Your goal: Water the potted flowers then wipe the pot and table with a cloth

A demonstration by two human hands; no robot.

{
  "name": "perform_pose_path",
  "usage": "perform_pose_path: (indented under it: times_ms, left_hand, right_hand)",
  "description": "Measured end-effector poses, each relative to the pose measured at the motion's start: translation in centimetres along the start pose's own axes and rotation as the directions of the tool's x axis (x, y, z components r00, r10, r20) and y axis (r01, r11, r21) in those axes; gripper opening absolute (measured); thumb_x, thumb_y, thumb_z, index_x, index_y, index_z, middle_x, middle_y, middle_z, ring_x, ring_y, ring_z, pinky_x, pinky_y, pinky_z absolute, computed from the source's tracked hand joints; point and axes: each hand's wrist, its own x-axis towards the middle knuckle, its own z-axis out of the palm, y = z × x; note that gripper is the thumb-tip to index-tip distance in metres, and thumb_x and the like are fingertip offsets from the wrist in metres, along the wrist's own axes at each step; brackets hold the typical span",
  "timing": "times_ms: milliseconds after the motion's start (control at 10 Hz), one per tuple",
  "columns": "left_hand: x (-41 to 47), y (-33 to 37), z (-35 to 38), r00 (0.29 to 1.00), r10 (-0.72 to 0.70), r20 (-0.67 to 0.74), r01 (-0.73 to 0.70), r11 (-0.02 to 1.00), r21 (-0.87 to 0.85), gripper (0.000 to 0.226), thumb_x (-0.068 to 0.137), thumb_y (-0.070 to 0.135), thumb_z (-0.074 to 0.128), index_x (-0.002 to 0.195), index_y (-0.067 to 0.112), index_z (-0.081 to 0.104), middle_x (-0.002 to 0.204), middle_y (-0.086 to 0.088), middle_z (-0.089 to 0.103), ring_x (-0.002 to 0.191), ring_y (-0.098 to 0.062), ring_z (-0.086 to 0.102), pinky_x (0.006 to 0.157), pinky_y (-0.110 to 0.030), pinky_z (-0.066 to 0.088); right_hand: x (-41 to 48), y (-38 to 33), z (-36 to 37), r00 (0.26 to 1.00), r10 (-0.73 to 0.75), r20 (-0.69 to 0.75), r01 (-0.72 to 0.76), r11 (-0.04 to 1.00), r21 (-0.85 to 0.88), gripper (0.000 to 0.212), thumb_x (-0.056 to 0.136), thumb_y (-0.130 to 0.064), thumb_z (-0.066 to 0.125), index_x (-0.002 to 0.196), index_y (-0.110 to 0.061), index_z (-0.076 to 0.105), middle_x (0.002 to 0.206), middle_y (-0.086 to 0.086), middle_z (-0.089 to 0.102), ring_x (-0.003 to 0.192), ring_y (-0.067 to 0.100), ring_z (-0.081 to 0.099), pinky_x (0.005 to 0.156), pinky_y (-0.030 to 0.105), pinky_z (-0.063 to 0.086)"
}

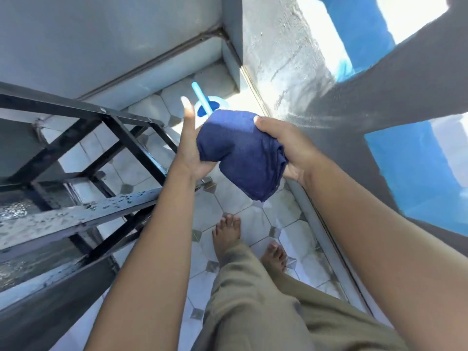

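Navy cloth [240,153], bunched into a loose bundle, sits between my 2 hands in mid-air above the tiled floor [228,206], so I judge the wiping step is the one in hand; whether the watering is finished I cannot tell, since no flowers or pot show from here. My right hand [286,148] closes on the right side of the bundle, thumb pressed over its top edge and the other fingers wrapped underneath, out of sight. My left hand [192,148] lies open, palm flat against the left side of the cloth with its fingers stretched straight up and loose, supporting rather than gripping. The lower corner of the cloth hangs free below both palms.

Next I would need to shape the cloth into a flat pad and turn toward the pot and table, neither of which I can clearly identify here. That calls for firm hold with 1 hand and a clear view of the surface to wipe.

Beyond the cloth stands a pale blue tub [211,107] with a light blue handle [201,97] poking out of it, near the corner where the floor meets the wall. A black metal frame [96,158], spotted with wet marks, fills the left side. My 2 bare feet [228,234] stand on the tiles below.
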Motion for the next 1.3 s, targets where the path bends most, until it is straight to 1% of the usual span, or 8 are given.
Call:
perform_pose_path:
  times_ms: [200,300,500,700,800,900,1000,1300]
  left_hand:
    - [-1.0,-0.3,1.4,0.97,0.214,-0.119,-0.155,0.913,0.379,0.022,0.078,0.015,0.075,0.095,0.001,0.07,0.095,-0.02,0.067,0.088,-0.032,0.066,0.083,-0.052,0.052]
    - [-0.3,-1.4,1.7,0.878,0.345,-0.331,-0.151,0.856,0.494,0.017,0.073,0.019,0.077,0.086,0.01,0.071,0.09,-0.017,0.073,0.084,-0.034,0.071,0.08,-0.059,0.056]
    - [1.7,-2.0,-1.0,0.764,0.443,-0.469,-0.241,0.87,0.429,0.016,0.079,0.017,0.071,0.095,0.017,0.068,0.098,-0.009,0.073,0.091,-0.025,0.07,0.088,-0.054,0.057]
    - [4.9,-0.1,-3.7,0.636,0.535,-0.556,-0.334,0.841,0.426,0.026,0.078,0.016,0.069,0.103,0.006,0.068,0.092,-0.004,0.073,0.084,-0.022,0.07,0.084,-0.043,0.06]
    - [6.9,1.1,-3.9,0.528,0.627,-0.574,-0.309,0.77,0.558,0.049,0.082,0.016,0.067,0.128,0.001,0.056,0.117,-0.013,0.068,0.104,-0.026,0.067,0.097,-0.032,0.051]
    - [8.5,0.0,-4.6,0.561,0.677,-0.476,-0.092,0.622,0.777,0.065,0.089,0.017,0.061,0.147,0.003,0.036,0.143,-0.017,0.051,0.13,-0.027,0.05,0.103,-0.019,0.031]
    - [8.7,-1.5,-4.5,0.811,0.492,-0.316,0.0,0.54,0.842,0.034,0.086,0.021,0.054,0.116,0.005,0.055,0.093,-0.003,0.062,0.082,-0.019,0.058,0.08,-0.028,0.042]
    - [0.8,-1.0,-0.2,0.808,0.551,-0.208,0.052,0.285,0.957,0.025,0.088,0.03,0.042,0.104,0.012,0.05,0.1,-0.012,0.063,0.09,-0.033,0.058,0.072,-0.036,0.044]
  right_hand:
    - [2.7,-1.1,-0.1,0.948,-0.215,-0.234,0.141,0.945,-0.295,0.015,0.093,-0.013,0.063,0.079,-0.01,0.057,0.065,0.006,0.052,0.055,0.015,0.049,0.049,0.019,0.04]
    - [4.5,-1.1,-1.3,0.952,-0.236,-0.195,0.099,0.841,-0.531,0.029,0.09,-0.026,0.067,0.067,-0.014,0.053,0.054,0.001,0.053,0.049,0.014,0.047,0.053,0.025,0.037]
    - [7.8,0.5,-3.1,0.988,-0.114,-0.105,0.026,0.787,-0.616,0.074,0.064,-0.007,0.086,0.129,-0.004,0.051,0.105,0.01,0.066,0.089,0.024,0.066,0.063,0.031,0.052]
    - [13.2,0.0,-0.4,0.934,-0.331,-0.133,0.09,0.578,-0.811,0.017,0.081,-0.006,0.075,0.087,-0.008,0.06,0.078,0.005,0.054,0.07,0.021,0.05,0.064,0.024,0.042]
    - [15.4,-1.0,1.8,0.925,-0.354,-0.135,0.151,0.671,-0.726,0.048,0.087,0.011,0.061,0.132,-0.004,0.054,0.1,0.007,0.05,0.077,0.017,0.048,0.059,0.008,0.041]
    - [16.8,-0.2,1.8,0.944,-0.316,-0.095,0.105,0.561,-0.821,0.056,0.097,0.011,0.042,0.15,-0.005,0.035,0.086,0.0,0.044,0.07,0.013,0.041,0.063,0.012,0.038]
    - [15.5,2.0,2.3,0.997,-0.073,0.022,0.056,0.511,-0.858,0.023,0.099,0.001,0.044,0.095,-0.018,0.055,0.074,-0.011,0.031,0.063,0.0,0.031,0.059,0.011,0.035]
    - [6.9,2.4,2.0,0.933,-0.354,0.063,0.179,0.306,-0.935,0.025,0.088,-0.008,0.036,0.095,-0.013,0.059,0.095,0.003,0.059,0.087,0.021,0.054,0.09,0.032,0.05]
